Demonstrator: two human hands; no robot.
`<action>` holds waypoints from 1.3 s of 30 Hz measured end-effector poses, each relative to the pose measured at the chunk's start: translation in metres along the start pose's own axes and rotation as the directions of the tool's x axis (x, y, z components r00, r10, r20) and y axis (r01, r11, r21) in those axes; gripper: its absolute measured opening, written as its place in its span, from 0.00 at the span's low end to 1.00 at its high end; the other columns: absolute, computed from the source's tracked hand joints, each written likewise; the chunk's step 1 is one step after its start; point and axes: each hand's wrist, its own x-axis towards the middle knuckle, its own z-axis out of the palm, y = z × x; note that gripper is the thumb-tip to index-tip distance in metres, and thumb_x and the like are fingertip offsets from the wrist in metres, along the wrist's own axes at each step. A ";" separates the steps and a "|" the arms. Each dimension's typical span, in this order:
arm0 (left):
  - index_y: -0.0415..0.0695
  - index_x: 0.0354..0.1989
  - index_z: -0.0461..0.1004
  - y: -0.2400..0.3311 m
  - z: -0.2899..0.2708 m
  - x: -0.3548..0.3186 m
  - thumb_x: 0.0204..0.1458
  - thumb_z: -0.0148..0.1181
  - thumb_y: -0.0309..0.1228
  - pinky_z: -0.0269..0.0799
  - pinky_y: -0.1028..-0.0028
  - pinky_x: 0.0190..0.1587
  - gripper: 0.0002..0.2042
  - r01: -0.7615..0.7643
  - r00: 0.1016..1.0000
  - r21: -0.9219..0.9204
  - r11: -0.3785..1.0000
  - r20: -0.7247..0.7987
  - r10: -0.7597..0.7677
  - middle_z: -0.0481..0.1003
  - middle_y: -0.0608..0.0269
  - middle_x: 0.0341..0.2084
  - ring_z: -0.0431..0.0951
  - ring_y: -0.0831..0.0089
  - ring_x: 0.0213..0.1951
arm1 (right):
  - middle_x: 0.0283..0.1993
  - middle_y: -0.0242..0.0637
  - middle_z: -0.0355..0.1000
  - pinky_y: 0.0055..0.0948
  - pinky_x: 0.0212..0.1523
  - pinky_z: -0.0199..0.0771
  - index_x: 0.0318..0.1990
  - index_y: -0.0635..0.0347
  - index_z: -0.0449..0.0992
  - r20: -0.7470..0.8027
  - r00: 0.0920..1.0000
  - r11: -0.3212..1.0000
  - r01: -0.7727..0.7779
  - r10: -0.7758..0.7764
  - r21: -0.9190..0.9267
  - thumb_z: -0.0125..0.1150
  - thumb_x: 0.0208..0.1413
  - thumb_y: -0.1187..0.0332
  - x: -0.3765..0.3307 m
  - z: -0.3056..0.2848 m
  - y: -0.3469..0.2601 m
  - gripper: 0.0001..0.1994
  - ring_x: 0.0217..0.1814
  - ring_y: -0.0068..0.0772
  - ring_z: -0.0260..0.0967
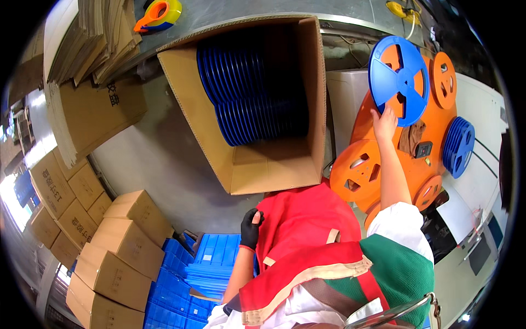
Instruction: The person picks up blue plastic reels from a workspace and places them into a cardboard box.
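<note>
My right hand [386, 124] reaches up at the right and grips the lower left edge of a blue plastic reel [415, 77] with cut-out openings. That reel stands in front of a large orange panel [427, 131] carrying several round orange discs [357, 169]. My left hand [250, 229], in a black fingerless glove, rests low beside my red apron [307, 219] with its fingers curled, and nothing shows in it. Ahead of me an open cardboard box [274, 170] holds two rows of blue reels [257, 118] standing on edge, its far inside in shadow.
More blue reels [459, 147] are stacked at the panel's right side. An orange-and-blue tape dispenser [160, 15] lies on the grey bench at the top. Flattened cartons [98, 115] lean at the left, above stacked closed boxes [118, 268] and blue plastic pieces [211, 263].
</note>
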 end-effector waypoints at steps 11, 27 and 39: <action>0.38 0.48 0.67 0.081 0.012 0.012 0.54 0.53 0.40 0.71 0.73 0.41 0.19 -0.202 0.956 0.118 0.972 0.240 0.170 0.74 0.59 0.37 0.75 0.71 0.37 | 0.33 0.38 0.70 0.25 0.33 0.68 0.38 0.66 0.70 -0.165 0.868 0.163 0.099 0.468 0.982 0.42 0.62 0.59 -0.062 -0.167 -0.020 0.17 0.30 0.25 0.67; 0.44 0.47 0.63 0.184 0.253 -0.054 0.52 0.47 0.54 0.66 0.73 0.33 0.25 -0.135 0.817 -0.409 0.902 0.469 0.335 0.59 0.73 0.20 0.62 0.76 0.23 | 0.25 0.34 0.69 0.31 0.35 0.71 0.41 0.61 0.70 0.701 0.709 -0.558 -0.554 0.072 0.618 0.44 0.59 0.56 -0.137 -0.157 0.102 0.16 0.29 0.32 0.69; 0.51 0.60 0.55 0.144 0.282 -0.050 0.54 0.41 0.56 0.65 0.79 0.32 0.29 -0.276 0.891 -0.584 0.763 0.142 0.431 0.65 0.75 0.28 0.64 0.82 0.24 | 0.56 0.54 0.61 0.36 0.58 0.58 0.54 0.68 0.62 0.032 0.827 0.827 -0.559 0.561 -0.056 0.69 0.36 0.52 -0.005 -0.023 0.520 0.39 0.60 0.49 0.58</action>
